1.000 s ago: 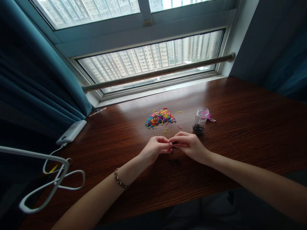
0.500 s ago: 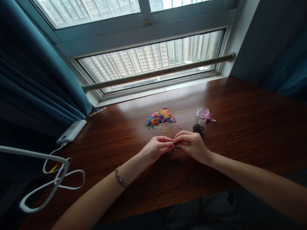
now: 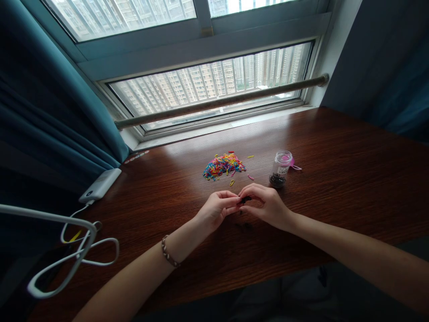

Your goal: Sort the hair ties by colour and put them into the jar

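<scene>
My left hand (image 3: 214, 210) is closed in a pinch, its thumb and fingertips holding small black pins (image 3: 246, 200). My right hand (image 3: 268, 205) meets it fingertip to fingertip, curled round the same dark cluster; its thumb sits a little below its index finger. The pins' exact shape is partly hidden by the fingers. Just beyond my right hand stands an uncapped clear jar (image 3: 280, 166) with more black pins in its bottom. Past my left hand lies a heap of colourful small plastic pins (image 3: 223, 166), with a yellow pin (image 3: 232, 183) loose in front.
A pink lid with a loop (image 3: 295, 166) lies behind the jar. At the left, a white power bank (image 3: 100, 184) rests on the wooden table (image 3: 161, 179) with a white cable (image 3: 107, 241) attached. A window with a metal rail (image 3: 217, 105) borders the far edge.
The fingers of my right hand have shifted slightly, and its thumb has opened away from the index finger. The black pins have turned between the hands. Jar and heap are unmoved.
</scene>
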### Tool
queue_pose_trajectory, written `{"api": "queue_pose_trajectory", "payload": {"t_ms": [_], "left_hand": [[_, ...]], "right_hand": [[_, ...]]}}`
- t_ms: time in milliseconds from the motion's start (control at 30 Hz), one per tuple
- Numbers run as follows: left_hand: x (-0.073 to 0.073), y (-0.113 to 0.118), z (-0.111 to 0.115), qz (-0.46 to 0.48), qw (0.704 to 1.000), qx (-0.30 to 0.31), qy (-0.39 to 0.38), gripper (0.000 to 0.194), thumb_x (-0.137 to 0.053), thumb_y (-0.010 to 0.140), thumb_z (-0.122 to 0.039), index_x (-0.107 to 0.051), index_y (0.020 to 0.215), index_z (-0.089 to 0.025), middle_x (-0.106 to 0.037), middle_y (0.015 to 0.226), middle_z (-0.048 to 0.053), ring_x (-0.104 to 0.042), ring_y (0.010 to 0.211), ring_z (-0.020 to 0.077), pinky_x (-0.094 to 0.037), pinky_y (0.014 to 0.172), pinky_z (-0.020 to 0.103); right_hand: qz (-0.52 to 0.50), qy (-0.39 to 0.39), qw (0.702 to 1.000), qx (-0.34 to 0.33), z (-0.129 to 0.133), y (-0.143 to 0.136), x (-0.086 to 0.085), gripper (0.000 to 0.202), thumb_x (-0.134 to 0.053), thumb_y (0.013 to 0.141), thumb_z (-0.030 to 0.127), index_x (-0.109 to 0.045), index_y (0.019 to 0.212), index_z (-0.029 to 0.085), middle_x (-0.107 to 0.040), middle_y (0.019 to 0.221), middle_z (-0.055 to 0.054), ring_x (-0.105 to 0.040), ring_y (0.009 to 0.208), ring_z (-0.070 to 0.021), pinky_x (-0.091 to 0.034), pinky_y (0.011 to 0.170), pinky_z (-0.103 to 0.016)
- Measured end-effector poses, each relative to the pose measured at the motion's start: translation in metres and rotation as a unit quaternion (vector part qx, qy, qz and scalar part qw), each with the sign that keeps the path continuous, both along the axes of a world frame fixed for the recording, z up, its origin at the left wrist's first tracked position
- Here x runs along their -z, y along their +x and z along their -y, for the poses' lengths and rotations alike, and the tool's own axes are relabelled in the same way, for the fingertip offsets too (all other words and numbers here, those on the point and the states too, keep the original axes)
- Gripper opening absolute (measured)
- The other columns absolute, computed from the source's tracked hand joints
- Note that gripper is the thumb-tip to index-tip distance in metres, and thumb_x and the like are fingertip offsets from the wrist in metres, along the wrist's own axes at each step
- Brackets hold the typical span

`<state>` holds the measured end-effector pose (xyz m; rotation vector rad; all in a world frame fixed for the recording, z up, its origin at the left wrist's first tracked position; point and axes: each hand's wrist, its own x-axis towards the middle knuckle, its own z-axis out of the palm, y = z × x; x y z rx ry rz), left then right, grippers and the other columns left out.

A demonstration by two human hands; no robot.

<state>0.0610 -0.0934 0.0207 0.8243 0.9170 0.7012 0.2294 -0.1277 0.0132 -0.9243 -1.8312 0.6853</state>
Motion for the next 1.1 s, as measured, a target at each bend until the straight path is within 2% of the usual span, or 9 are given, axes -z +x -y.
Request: {"api": "queue_pose_trajectory", "payload": {"t_ms": [167,467,567,700,900,1000,1100], "left_hand": [[0.004,0.001,0.001,0.015,1.000,-0.007,0.005,0.014,-0.073,0.056,-0.011,-0.060,0.060,-0.009,-0.064,0.064,0.003,-0.060,0.062,0.0109,-0.050,0.067,0.024],[0.005,0.001,0.001,0.029,0.999,-0.018,-0.002,0.018,-0.076,0.053,-0.009,-0.063,0.065,-0.009,-0.066,0.070,0.005,-0.062,0.070,0.0106,-0.048,0.074,0.020],[0.007,0.000,0.002,0.025,1.000,-0.014,0.005,0.019,-0.076,0.055,-0.011,-0.065,0.071,-0.008,-0.067,0.073,0.006,-0.061,0.071,0.0103,-0.047,0.075,0.019],[0.008,0.000,0.004,0.022,1.000,-0.015,0.004,0.023,-0.074,0.057,-0.011,-0.067,0.079,-0.008,-0.068,0.078,0.008,-0.061,0.073,0.0107,-0.047,0.075,0.020],[0.002,0.005,0.013,0.060,0.998,0.004,-0.007,0.024,-0.070,0.063,-0.011,-0.067,0.087,-0.008,-0.067,0.088,0.009,-0.061,0.076,0.0116,-0.048,0.076,0.022],[0.000,0.007,0.018,0.070,0.998,0.004,-0.007,0.026,-0.068,0.066,-0.010,-0.066,0.091,-0.009,-0.066,0.091,0.009,-0.061,0.075,0.0112,-0.048,0.074,0.021],[-0.001,0.008,0.018,0.093,0.996,0.006,-0.015,0.025,-0.067,0.065,-0.009,-0.065,0.091,-0.009,-0.066,0.092,0.010,-0.061,0.079,0.0129,-0.048,0.078,0.023]], "right_hand": [[-0.022,0.020,0.999,0.027,-0.003,0.000,0.002,0.010,-0.062,0.072,0.016,-0.062,0.082,0.018,-0.063,0.085,-0.005,-0.059,0.079,-0.0156,-0.048,0.074,-0.029],[-0.060,0.029,0.997,0.034,-0.004,0.001,0.004,0.005,-0.060,0.074,0.018,-0.065,0.075,0.019,-0.064,0.081,-0.004,-0.060,0.073,-0.0140,-0.050,0.066,-0.026],[-0.032,0.053,0.997,0.040,-0.005,0.002,0.006,0.007,-0.058,0.076,0.017,-0.064,0.075,0.019,-0.064,0.080,-0.004,-0.060,0.071,-0.0132,-0.050,0.066,-0.025],[0.054,0.118,0.991,0.043,-0.002,0.003,0.012,0.013,-0.051,0.080,0.014,-0.063,0.079,0.019,-0.062,0.084,-0.005,-0.058,0.077,-0.0140,-0.049,0.070,-0.026],[0.108,0.180,0.977,0.032,0.002,0.003,0.016,0.016,-0.046,0.083,0.014,-0.060,0.088,0.019,-0.060,0.091,-0.007,-0.055,0.086,-0.0167,-0.049,0.075,-0.030],[0.123,0.193,0.973,0.004,0.001,0.003,0.016,0.017,-0.045,0.083,0.012,-0.059,0.090,0.018,-0.061,0.092,-0.009,-0.055,0.089,-0.0178,-0.049,0.075,-0.032],[0.135,0.172,0.976,-0.018,-0.003,0.004,0.016,0.018,-0.044,0.083,0.011,-0.060,0.090,0.017,-0.061,0.093,-0.009,-0.056,0.088,-0.0175,-0.050,0.075,-0.032]]}}
